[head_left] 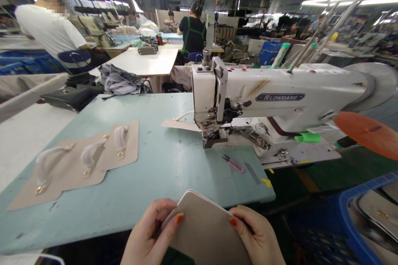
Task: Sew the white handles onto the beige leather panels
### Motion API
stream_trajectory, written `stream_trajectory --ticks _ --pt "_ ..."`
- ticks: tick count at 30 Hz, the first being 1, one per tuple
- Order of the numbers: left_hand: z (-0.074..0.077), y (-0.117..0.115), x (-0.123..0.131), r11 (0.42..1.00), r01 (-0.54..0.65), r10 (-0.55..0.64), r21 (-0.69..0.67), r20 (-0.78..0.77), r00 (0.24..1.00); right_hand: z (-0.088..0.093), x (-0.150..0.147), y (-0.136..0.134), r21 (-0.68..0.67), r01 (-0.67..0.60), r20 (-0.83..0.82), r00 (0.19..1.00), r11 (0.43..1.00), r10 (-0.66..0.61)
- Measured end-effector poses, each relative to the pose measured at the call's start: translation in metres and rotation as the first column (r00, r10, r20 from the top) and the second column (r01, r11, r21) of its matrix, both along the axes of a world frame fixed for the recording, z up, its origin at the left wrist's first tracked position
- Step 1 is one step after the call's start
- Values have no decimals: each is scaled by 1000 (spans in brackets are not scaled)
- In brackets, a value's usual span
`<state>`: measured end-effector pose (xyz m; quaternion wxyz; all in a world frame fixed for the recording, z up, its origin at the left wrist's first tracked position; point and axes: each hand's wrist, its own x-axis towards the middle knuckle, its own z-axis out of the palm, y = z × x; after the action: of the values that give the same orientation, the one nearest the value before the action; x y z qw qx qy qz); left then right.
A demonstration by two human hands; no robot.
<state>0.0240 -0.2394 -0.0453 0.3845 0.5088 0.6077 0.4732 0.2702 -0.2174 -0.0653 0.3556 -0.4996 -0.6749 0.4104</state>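
Note:
Between both hands I hold a beige bag panel (205, 225) with rounded corners and a pale edge that looks layered. My left hand (155, 230) pinches its left edge, thumb on the near face. On the right edge, my right hand (256, 232) grips it the same way. Ahead stands a white sewing machine (280, 87), with another beige panel (183, 124) beside its needle area. Pink-handled thread snips (233, 163) lie in front of the machine. To the left, several overlapping beige panels (73, 178) carry wrapped handles with gold-coloured fittings.
The pale green table (155, 174) ends just before my hands. At lower right, a blue crate (345, 211) holds more panels. A dark bag (71, 97) and crumpled grey cloth (121, 80) lie beyond the table's far left. Other people sit and stand farther back.

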Motion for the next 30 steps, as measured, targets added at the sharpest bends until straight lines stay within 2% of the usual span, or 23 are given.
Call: stream_trajectory --ticks 4,8,10,14,17,20,22,26,30 --pt "-1 2 -2 993 73 -69 90 -44 997 0 -3 -2 22 43 9 999 999 -44" --pt "1 5 -5 995 95 -94 -24 31 995 0 -3 -4 55 60 29 998 997 -62" --pt "1 7 -9 988 154 -155 -27 -23 988 1 -2 -4 57 28 46 998 998 -30" --pt "1 9 -14 948 294 -265 120 -210 941 2 -2 -2 36 -61 25 998 997 60" --pt "2 8 -11 914 335 -270 229 -274 923 0 -2 -2 -41 -41 27 999 998 42" --pt "3 8 -8 900 334 -250 278 -299 921 -2 -1 -3 -84 -24 36 999 996 27" --pt "3 8 -8 912 304 -220 274 -297 929 -3 -1 -4 -72 -37 29 999 997 40" --pt "6 7 -9 970 161 -123 182 -206 971 -2 -3 -4 -29 -46 13 999 999 46" --pt "10 7 -6 992 102 -97 71 -76 992 -1 -5 -3 3 -52 3 999 999 52"
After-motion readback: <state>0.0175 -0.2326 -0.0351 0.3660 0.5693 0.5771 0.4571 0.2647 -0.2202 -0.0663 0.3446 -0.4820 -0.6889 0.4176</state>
